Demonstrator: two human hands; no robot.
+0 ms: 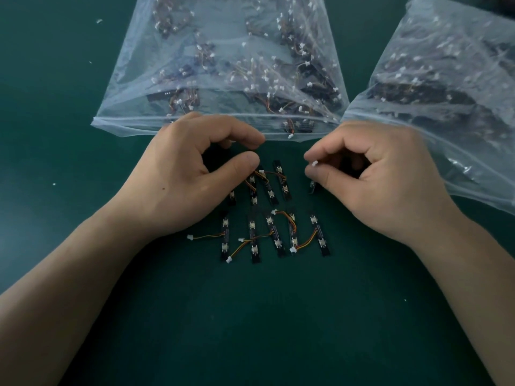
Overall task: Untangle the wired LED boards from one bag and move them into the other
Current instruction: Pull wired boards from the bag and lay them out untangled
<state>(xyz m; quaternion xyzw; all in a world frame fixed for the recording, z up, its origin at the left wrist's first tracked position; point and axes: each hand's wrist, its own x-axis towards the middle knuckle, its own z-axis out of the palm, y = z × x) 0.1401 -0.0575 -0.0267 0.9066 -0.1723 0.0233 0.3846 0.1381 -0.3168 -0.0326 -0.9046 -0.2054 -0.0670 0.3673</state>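
Our right hand point(376, 185) pinched a white connector point(314, 163), its board mostly hidden under the palm. The left hand point(181, 176) curled over the LED boards point(274, 234); grip we couldn't tell.

No legible text, label, brand, number or sign anywhere. Only faint pale print along the black boards point(275, 236) toward 6 o'clock, too small and blurred to read.
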